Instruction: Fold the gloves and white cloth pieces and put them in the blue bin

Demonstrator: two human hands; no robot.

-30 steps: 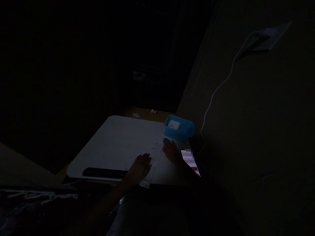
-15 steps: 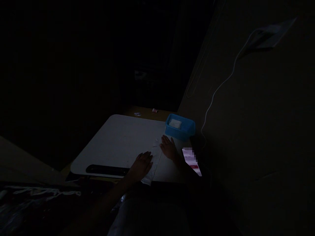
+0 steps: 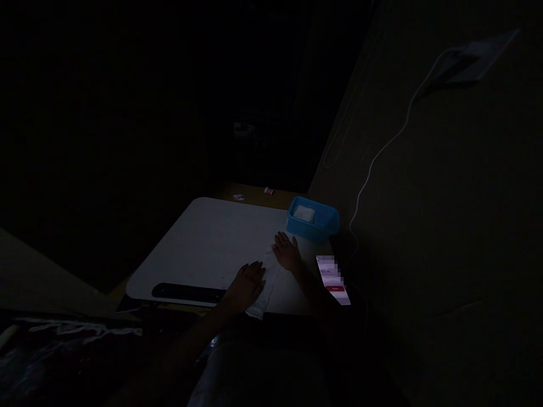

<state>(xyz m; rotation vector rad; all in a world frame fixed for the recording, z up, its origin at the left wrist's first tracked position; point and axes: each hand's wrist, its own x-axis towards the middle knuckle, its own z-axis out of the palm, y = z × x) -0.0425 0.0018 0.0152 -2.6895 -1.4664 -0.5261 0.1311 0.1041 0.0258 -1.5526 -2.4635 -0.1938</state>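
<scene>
The room is very dark. A strip of white cloth (image 3: pixel 268 282) lies on a white board (image 3: pixel 207 243) in front of me. My left hand (image 3: pixel 246 285) rests flat on the near end of the cloth, fingers stretched out. My right hand (image 3: pixel 286 251) lies flat on the far end, fingers spread. Just beyond my right hand stands a blue plastic basket (image 3: pixel 314 219) with a folded white piece inside.
A lit phone (image 3: pixel 334 280) lies at the board's right edge, beside my right forearm. A black ruler-like bar (image 3: pixel 186 293) runs along the near edge. A white cable (image 3: pixel 382 152) hangs down the wall on the right. Small items sit on the wooden surface behind.
My right hand has slid a little to the left along the cloth, covering its far end. My left hand has barely shifted.
</scene>
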